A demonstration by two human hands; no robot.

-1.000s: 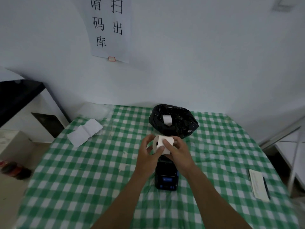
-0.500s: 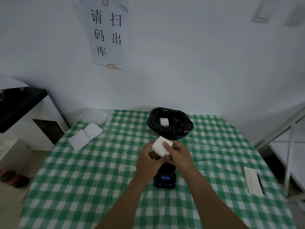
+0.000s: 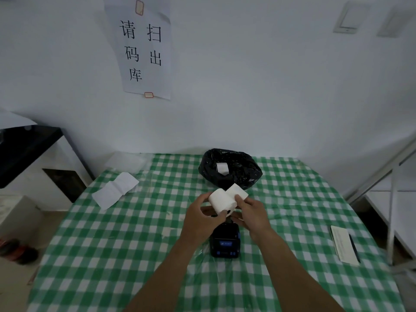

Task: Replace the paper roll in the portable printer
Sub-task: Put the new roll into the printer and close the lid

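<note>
White paper roll (image 3: 221,202) gripped by left hand (image 3: 203,218), right hand (image 3: 253,210) pinching its loose end above printer (image 3: 224,242).

Bare green-checked tablecloth (image 3: 126,255) at nine and three o'clock, crumpled black plastic bag (image 3: 229,171) blocking twelve o'clock

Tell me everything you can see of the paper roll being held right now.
The paper roll is a plain white, matte cylinder, held tilted in the air above the black printer, not touching it. The left hand wraps it from the side and below; the right hand pinches its loose end, a short flat strip pulled out toward the black bag. The core hole shows faintly at its lower end, near the left fingers.
</note>
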